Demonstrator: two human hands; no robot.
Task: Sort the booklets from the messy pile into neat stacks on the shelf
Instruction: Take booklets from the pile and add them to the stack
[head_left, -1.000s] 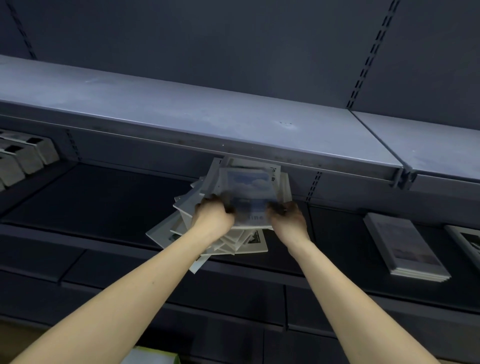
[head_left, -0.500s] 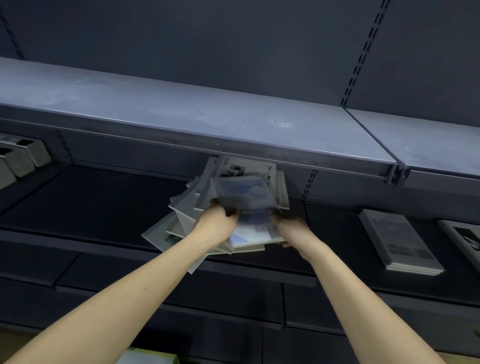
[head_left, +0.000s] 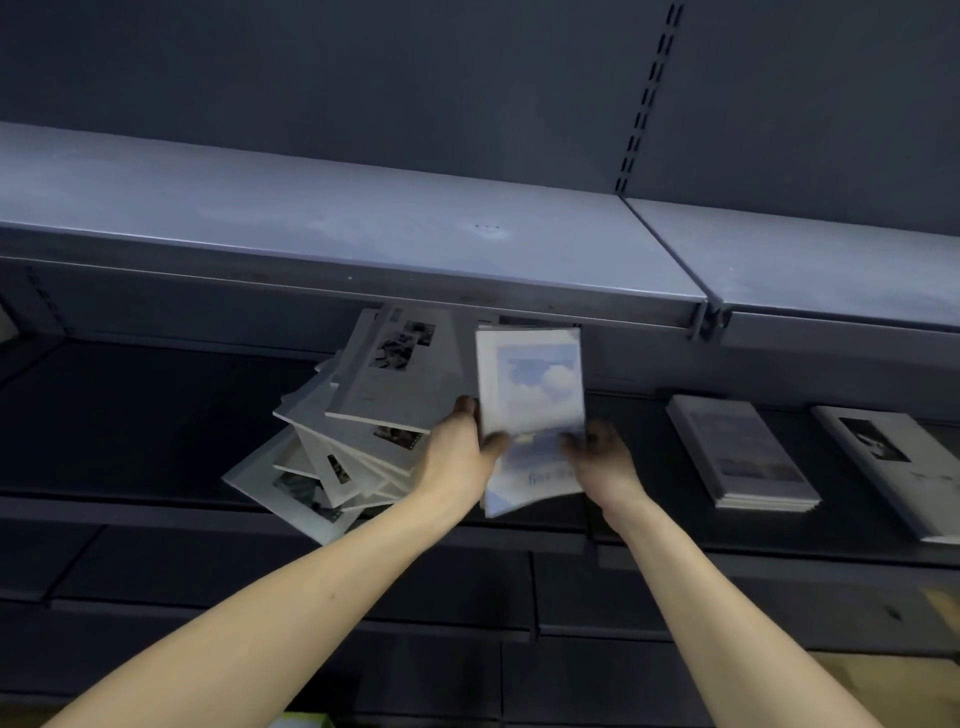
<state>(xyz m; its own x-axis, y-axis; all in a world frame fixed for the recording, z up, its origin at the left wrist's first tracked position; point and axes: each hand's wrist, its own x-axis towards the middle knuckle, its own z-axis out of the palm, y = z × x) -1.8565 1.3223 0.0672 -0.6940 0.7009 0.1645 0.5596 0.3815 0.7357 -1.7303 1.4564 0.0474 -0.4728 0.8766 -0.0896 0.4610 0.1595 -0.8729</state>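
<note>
A messy pile of grey-white booklets (head_left: 358, 426) lies fanned out on the dark lower shelf (head_left: 130, 415), some hanging over its front edge. Just right of the pile, both hands hold a small bundle of booklets with a blue sky-and-cloud cover (head_left: 530, 395). My left hand (head_left: 460, 457) grips the bundle's left edge with the thumb on the cover. My right hand (head_left: 597, 457) grips its lower right corner. The bundle is upright in the view and blurred at its lower part.
A neat stack of grey booklets (head_left: 737, 452) lies on the same shelf to the right, and another stack with a dark photo cover (head_left: 893, 462) lies further right. The pale upper shelf (head_left: 311, 223) overhangs the pile closely. Dark shelf fronts run below.
The sky-cover bundle has come off the top of the messy pile and moved right, both hands still holding it. The view has shifted a little to the left.
</note>
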